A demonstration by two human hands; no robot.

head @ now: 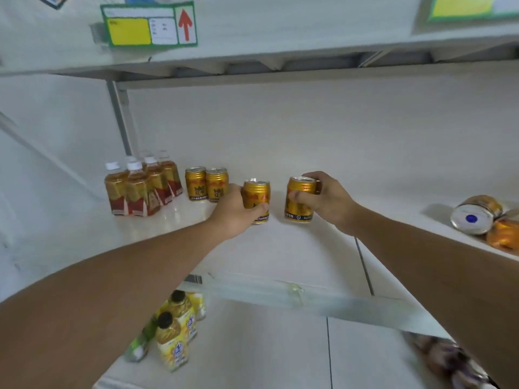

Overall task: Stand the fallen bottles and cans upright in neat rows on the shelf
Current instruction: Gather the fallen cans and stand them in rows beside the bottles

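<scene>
On the white shelf [280, 248], my left hand [233, 211] grips an upright gold can [256, 196], and my right hand [328, 197] grips a second upright gold can [299, 202] a short gap to its right. Two more gold cans [206, 184] stand side by side just left of them. Further left, several tea bottles [140, 186] with white caps stand in rows. At the far right a jar [476, 214] lies on its side, its lid toward me, next to an orange packet [504, 235].
A shelf board [252, 51] hangs overhead with a green-framed price label [148, 26]. On the lower shelf [252, 346] stand yellow bottles [174, 332] with black caps, a green bottle [139, 343] lies fallen, and blurred items [449, 360] sit at the right.
</scene>
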